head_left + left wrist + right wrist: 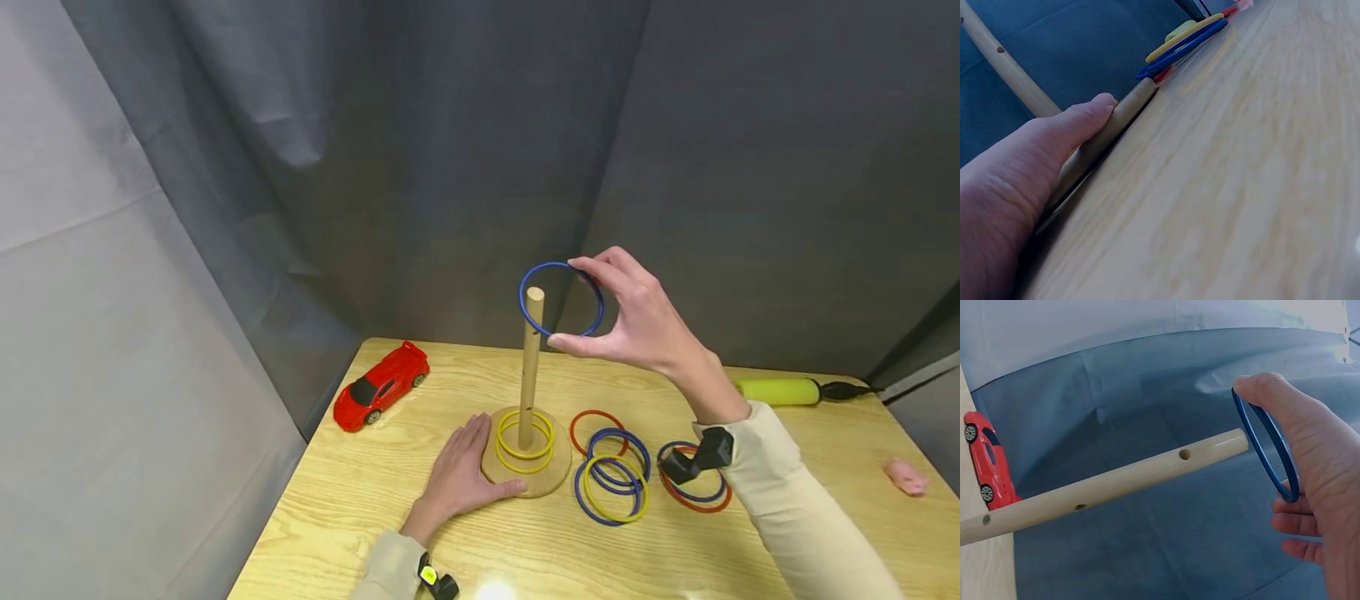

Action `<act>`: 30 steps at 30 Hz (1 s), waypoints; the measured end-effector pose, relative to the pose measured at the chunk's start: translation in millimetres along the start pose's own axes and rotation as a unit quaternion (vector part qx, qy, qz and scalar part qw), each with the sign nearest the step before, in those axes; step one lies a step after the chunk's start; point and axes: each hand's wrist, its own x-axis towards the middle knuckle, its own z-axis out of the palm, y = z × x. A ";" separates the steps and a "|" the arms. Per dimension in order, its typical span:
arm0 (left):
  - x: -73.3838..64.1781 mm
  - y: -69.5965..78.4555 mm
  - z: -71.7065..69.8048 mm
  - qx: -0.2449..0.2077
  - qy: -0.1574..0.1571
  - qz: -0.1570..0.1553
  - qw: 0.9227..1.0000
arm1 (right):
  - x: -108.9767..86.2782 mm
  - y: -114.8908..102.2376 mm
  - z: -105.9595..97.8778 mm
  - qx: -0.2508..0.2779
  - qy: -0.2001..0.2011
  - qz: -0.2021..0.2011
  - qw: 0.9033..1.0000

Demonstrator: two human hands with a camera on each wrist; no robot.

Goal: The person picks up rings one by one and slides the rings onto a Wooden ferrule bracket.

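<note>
My right hand (633,312) pinches a blue ring (522,287) between thumb and fingers. The ring is held up at the top of a wooden peg (530,367), overlapping it in the head view. From the right wrist, the same blue ring (1250,434) appears just beyond the peg's tip. The peg rises from a round wooden base (551,481), with two yellow rings (512,465) lying around its foot. Against the base's left and front edge rests my left hand (457,475), fingers straight and thumb spread. In the left wrist view its thumb (1088,119) lies along the rim.
Right of the base lie several overlapping rings (636,450), blue, red and yellow. Farther right, a red ring (708,510) overlaps a blue one beneath my wrist. A red toy car (386,385), a yellow-green pump (780,391) and a pink object (906,477) are also on the table.
</note>
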 end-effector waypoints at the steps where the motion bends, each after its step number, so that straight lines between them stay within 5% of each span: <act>1: 0.1 0.2 0.3 0.000 0.000 -0.001 1.000 | -0.3 2.1 2.7 0.004 -0.002 0.000 1.000; 13: 1.2 0.9 -1.2 0.017 -0.006 -0.001 1.000 | -23.1 15.1 33.0 0.027 -0.044 0.014 0.999; 30: -0.8 1.5 -7.5 0.008 0.001 -0.003 1.000 | -47.8 15.5 50.5 0.010 -0.096 0.063 0.993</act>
